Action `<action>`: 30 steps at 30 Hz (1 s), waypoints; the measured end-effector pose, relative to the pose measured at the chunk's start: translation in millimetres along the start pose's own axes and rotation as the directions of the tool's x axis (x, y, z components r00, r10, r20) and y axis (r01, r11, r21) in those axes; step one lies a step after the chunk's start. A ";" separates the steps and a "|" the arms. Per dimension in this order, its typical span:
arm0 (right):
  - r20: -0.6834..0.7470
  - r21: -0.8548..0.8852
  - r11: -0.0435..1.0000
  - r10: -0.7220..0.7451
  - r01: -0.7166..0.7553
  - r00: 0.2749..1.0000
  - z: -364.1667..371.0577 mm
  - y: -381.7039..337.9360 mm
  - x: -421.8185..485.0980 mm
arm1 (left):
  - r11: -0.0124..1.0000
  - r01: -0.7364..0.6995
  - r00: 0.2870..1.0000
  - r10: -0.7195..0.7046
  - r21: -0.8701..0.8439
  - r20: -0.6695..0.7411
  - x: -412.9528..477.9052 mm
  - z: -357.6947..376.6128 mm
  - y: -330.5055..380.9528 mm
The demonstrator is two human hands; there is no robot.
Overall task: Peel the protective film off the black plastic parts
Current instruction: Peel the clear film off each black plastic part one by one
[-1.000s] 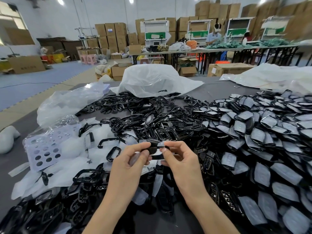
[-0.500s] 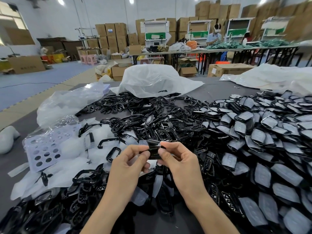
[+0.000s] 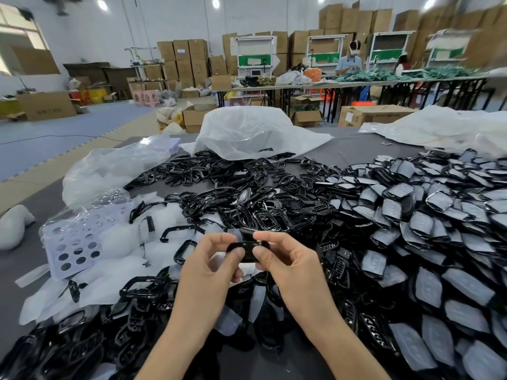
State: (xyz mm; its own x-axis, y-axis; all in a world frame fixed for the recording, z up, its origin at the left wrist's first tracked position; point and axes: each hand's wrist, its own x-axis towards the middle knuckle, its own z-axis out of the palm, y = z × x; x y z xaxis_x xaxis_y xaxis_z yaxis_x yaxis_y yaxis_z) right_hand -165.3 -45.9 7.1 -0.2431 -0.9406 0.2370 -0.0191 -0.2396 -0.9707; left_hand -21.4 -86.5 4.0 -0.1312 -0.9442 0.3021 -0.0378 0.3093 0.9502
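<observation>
Both hands hold one small black plastic part (image 3: 247, 249) above the table's middle. My left hand (image 3: 211, 266) pinches its left end between thumb and fingers. My right hand (image 3: 288, 263) pinches its right end, fingers curled round it. A bit of clear film (image 3: 238, 233) shows at the part's top edge, between the two hands. A big heap of film-covered black parts (image 3: 428, 229) fills the right side. Bare black frames (image 3: 247, 198) lie in the middle and at the lower left.
Peeled films and a perforated sheet (image 3: 74, 242) lie at the left. Clear plastic bags (image 3: 247, 133) sit at the table's far side. A person (image 3: 349, 61) works at a far table among cardboard boxes.
The part has been turned in my fingers and both hands have drawn slightly closer together; my right thumb now sits on the part's front.
</observation>
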 end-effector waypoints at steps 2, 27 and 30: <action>-0.004 -0.078 0.997 -0.008 0.008 1.000 0.5 1.1 -1.0 | 1.000 -0.016 1.000 0.016 0.023 0.014 -3.2 4.1 -0.8; -0.128 0.387 0.919 0.134 -0.075 0.983 -6.8 0.5 6.3 | 0.995 0.093 0.995 -0.094 -0.046 -0.023 4.9 -7.4 -8.4; -0.162 0.378 0.923 0.145 -0.074 0.976 -8.9 1.5 6.9 | 0.996 0.089 0.995 -0.089 -0.012 -0.043 4.7 -9.3 -12.6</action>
State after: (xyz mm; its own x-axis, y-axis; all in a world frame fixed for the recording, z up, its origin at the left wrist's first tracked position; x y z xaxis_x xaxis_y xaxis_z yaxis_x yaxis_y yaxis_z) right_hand -175.5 -50.6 6.9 -0.3975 -0.9137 0.0845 0.3674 -0.2428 -0.8978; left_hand -12.3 -95.8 -5.8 -0.0848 -0.9720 0.2191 -0.0379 0.2229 0.9741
